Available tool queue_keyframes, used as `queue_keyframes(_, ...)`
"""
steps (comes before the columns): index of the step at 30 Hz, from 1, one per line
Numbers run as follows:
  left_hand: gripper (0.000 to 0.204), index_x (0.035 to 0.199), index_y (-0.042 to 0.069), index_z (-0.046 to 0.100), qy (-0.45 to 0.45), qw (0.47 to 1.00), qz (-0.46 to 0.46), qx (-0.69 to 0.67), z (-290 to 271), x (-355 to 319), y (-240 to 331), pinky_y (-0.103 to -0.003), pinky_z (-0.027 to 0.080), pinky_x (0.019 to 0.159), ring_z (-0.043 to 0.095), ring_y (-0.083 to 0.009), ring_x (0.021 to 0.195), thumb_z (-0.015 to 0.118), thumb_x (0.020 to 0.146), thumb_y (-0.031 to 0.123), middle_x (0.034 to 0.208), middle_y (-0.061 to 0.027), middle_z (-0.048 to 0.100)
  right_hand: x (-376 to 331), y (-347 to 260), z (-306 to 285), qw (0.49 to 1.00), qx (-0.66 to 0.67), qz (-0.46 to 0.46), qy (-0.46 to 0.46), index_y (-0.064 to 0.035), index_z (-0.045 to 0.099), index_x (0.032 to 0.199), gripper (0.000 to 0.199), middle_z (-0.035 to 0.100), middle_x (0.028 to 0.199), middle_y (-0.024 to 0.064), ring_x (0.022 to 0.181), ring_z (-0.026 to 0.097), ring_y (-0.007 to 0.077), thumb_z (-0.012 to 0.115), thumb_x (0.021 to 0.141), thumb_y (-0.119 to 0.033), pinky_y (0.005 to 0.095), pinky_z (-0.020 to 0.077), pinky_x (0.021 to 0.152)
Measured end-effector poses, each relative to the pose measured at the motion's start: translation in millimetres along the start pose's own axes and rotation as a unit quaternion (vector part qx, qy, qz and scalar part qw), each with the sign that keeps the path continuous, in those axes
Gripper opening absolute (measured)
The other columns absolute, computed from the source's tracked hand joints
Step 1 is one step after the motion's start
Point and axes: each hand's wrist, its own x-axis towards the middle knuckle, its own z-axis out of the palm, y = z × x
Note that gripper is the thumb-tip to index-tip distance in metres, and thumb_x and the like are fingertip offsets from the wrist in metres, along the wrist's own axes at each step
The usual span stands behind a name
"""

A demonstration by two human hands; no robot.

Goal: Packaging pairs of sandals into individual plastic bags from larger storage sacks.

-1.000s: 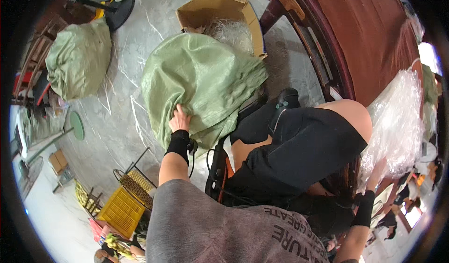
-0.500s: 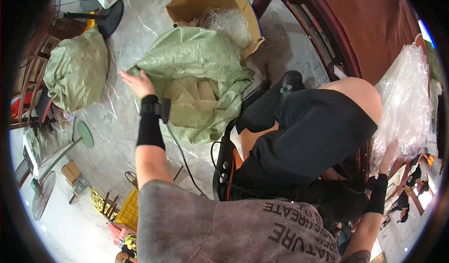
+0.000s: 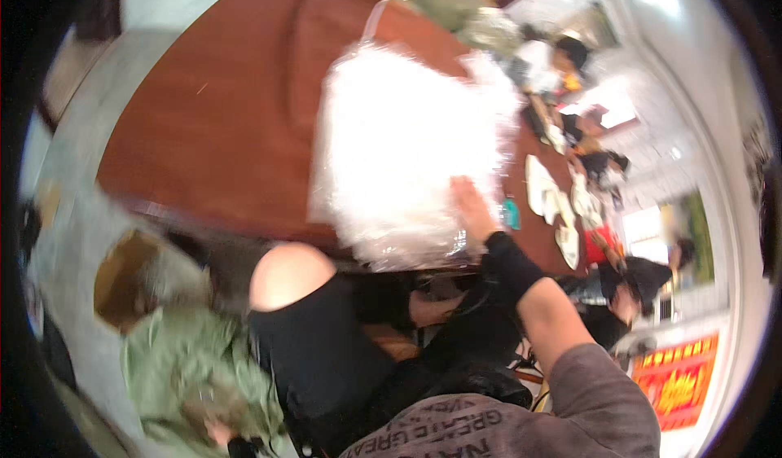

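Note:
A big stack of clear plastic bags (image 3: 407, 157), washed out by glare, lies on the brown-covered table (image 3: 220, 108). My right hand (image 3: 472, 207) rests against its right side near the table's front edge, fingers stretched out and the hand open. At the lower left, my left hand (image 3: 218, 432) is by the mouth of a green woven sack (image 3: 179, 360). Its fingers are blurred and partly cut off by black wristwear, so their pose is unclear. Something pale brown shows inside the sack.
Beyond the sack stands an open cardboard box (image 3: 126, 283) with clear plastic in it. White cut pieces (image 3: 542, 189) and a small teal item (image 3: 511, 214) lie to the right of the stack. Several people sit along the table's far right side.
The view has swung right, from the floor and sack to the table. My left hand, open at the sack's rim before, is now low at its mouth. My right hand stays at the plastic bags.

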Motion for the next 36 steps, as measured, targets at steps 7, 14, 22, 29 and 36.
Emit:
queue_keyframes(7,0.047,0.134,0.013,0.049,0.166,0.979,0.101,-0.067,-63.7,-27.8,21.9,-0.042,0.044,0.095,0.050,-0.0312,0.120,0.053,0.092,0.034,0.135,-0.0112,0.051,-9.1,-8.6,-50.0,0.987,0.026,0.154,0.041,-0.0308,0.018,0.150,0.061,0.017,0.155,0.0154,0.140,0.020,0.0406,0.040,0.096,-0.047,0.0646,0.0221,0.106)
queue_keyframes(14,0.036,0.124,0.000,0.055,0.474,0.848,0.228,-0.063,-126.4,-76.0,1.4,-0.040,0.050,0.082,0.061,-0.0327,0.099,0.058,0.092,0.015,0.117,-0.0219,0.061,-1.9,-28.2,-45.3,0.984,0.060,0.156,0.061,-0.0308,0.018,0.150,0.059,0.017,0.155,0.0146,0.140,0.020,0.0398,0.038,0.097,-0.048,0.0633,0.0213,0.107)
queue_keyframes(22,0.063,0.148,0.010,0.028,0.413,0.638,0.299,-0.577,-325.7,-227.3,27.3,-0.039,0.035,0.102,0.043,-0.0271,0.127,0.053,0.096,0.036,0.145,-0.0154,0.038,-2.9,-25.5,-28.7,0.984,0.053,0.116,0.125,-0.0291,0.024,0.148,0.058,0.019,0.154,0.0163,0.141,0.019,0.0411,0.040,0.095,-0.047,0.0643,0.0178,0.108)
queue_keyframes(29,0.040,0.135,0.006,0.045,0.252,0.516,0.469,-0.671,-432.1,-366.9,198.6,-0.029,0.047,0.079,0.055,-0.0130,0.106,0.051,0.097,0.016,0.129,-0.0071,0.051,-14.6,-11.0,-37.2,0.969,0.160,0.135,0.129,-0.0305,0.029,0.147,0.057,0.019,0.155,0.0141,0.142,0.017,0.0388,0.043,0.094,-0.047,0.0625,0.0133,0.110)
queue_keyframes(36,0.027,0.114,0.009,0.052,-0.056,0.534,0.525,-0.661,-387.4,-370.9,394.9,-0.034,0.053,0.074,0.061,-0.0149,0.091,0.051,0.096,0.029,0.110,-0.0062,0.061,-17.4,-15.3,-27.5,0.968,0.153,0.155,0.129,-0.0289,0.032,0.146,0.057,0.022,0.154,0.0138,0.142,0.016,0.0377,0.044,0.093,-0.046,0.0617,0.0125,0.110)
